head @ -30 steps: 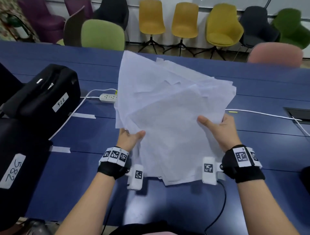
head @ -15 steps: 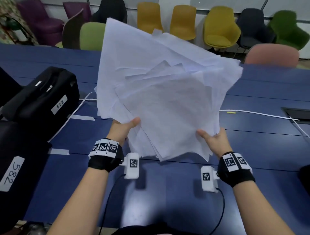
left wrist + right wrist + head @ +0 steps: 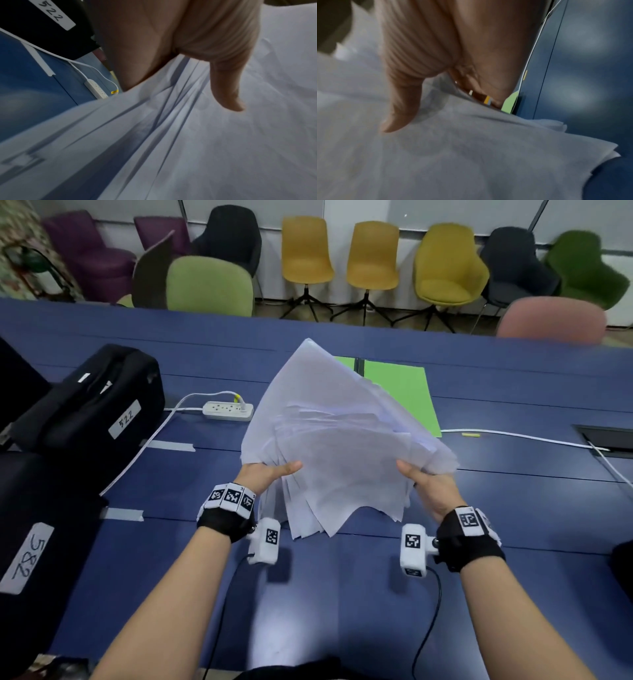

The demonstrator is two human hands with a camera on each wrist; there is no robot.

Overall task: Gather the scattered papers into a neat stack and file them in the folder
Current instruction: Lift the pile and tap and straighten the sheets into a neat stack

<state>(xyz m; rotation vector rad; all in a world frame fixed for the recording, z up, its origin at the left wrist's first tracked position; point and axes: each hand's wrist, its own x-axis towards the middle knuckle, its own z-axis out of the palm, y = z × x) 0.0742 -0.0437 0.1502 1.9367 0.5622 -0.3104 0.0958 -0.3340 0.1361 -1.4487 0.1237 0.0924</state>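
A loose, uneven bundle of white papers is held between both hands over the blue table, its lower corners touching or just above the tabletop. My left hand grips the bundle's left edge, thumb on top. My right hand grips the right edge, thumb on top. The sheets fan out unevenly, their edges not lined up. A green folder lies flat on the table behind the papers, partly hidden by them.
Two black cases labelled 522 and 582 stand on the left. A white power strip with cable lies left of the papers. A white cable runs right toward a table hatch. Chairs line the far side.
The bundle, raised high half a second ago, has come down toward the table and tilted away, uncovering the green folder. Both hands kept their grip.
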